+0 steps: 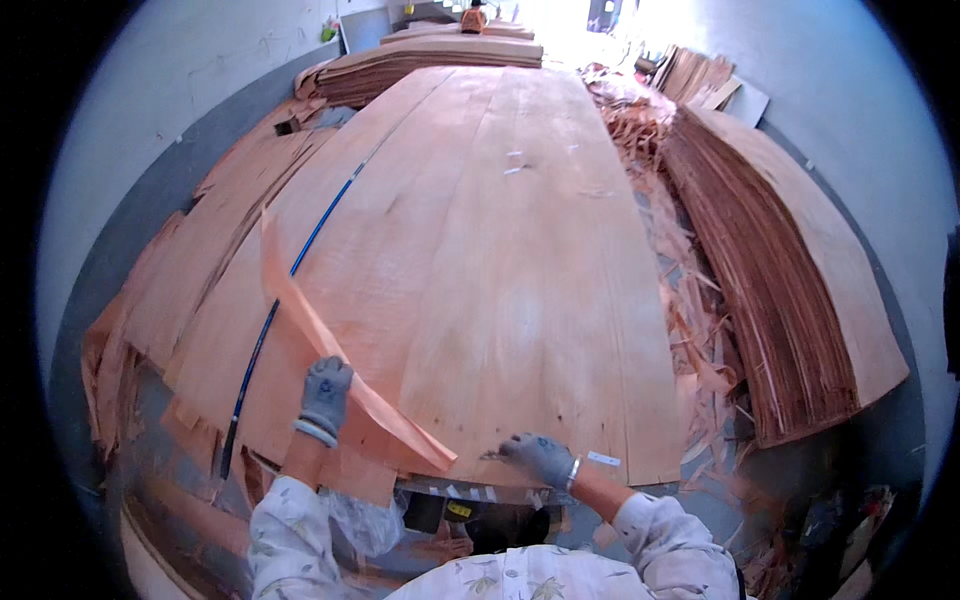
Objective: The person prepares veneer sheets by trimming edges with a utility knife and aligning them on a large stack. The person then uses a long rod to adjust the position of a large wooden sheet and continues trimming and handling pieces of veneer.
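My left hand (325,390), in a grey glove, is closed on a long narrow strip of orange-tan wood veneer (316,322). The strip slants from the upper left down toward the near edge, lifted and curled along its length. Beneath it lies a wide stack of pale veneer sheets (520,300). Low over the near edge of those sheets, my right hand (543,460), also gloved, has its fingers bent together. Something small and thin seems to poke out at its fingertips, too small to name. A long blue rod (325,217) lies lengthwise on the left part of the sheets, passing under the strip.
A tall veneer stack (770,270) stands to the right, with torn scraps (690,330) heaped between. More sheets (220,250) lie on the left, and another stack (430,65) at the far end. Clear plastic wrap (368,525) hangs by the near edge. A small white label (604,459) lies beside my right wrist.
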`<state>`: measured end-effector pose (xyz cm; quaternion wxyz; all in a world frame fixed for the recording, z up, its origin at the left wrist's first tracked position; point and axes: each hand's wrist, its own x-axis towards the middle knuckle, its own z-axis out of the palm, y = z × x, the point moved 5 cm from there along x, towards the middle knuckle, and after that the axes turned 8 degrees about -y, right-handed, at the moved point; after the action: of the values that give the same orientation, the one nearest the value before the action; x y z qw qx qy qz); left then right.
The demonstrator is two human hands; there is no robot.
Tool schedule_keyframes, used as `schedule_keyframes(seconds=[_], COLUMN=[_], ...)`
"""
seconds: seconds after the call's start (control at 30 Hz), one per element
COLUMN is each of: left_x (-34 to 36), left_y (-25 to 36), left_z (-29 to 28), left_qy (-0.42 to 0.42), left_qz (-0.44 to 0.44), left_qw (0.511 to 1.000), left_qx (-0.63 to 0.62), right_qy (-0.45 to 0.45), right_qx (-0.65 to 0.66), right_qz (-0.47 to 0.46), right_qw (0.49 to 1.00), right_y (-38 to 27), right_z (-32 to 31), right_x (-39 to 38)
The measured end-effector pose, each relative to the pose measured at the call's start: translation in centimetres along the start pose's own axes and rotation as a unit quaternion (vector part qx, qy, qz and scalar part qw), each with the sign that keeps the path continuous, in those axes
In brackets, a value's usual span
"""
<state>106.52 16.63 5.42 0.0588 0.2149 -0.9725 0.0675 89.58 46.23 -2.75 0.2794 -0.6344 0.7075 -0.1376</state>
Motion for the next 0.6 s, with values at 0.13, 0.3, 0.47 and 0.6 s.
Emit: schedule_keyframes(seconds=[0.13, 0.3, 0.47, 0.6], left_x=[2.1, 4.6, 4.9, 2.7], left_y=[-0.7, -2.7, 0.6, 2.5], left_z=[0.8, 0.7, 1.4, 2.4], left_qy=[-0.022, -0.053, -0.332, -0.426], left_qz=[0.009, -0.046, 0.008, 0.063], left_qw=[0.998, 0.977, 0.852, 0.807], left_qx=[0.061, 0.202, 0.405, 0.404], right_qy=[0.010, 0.040, 0.036, 0.007], right_qx=[0.035, 0.300, 0.530, 0.523], right_qz=[0.114, 0.173, 0.134, 0.103], right_qw=[0.993, 0.937, 0.837, 0.846], right_y=[2.6, 5.8, 2.7, -0.4], right_z=[-1.5, 1.3, 2.3, 0.1], right_x=[-6.3, -12.3, -13.5, -12.3])
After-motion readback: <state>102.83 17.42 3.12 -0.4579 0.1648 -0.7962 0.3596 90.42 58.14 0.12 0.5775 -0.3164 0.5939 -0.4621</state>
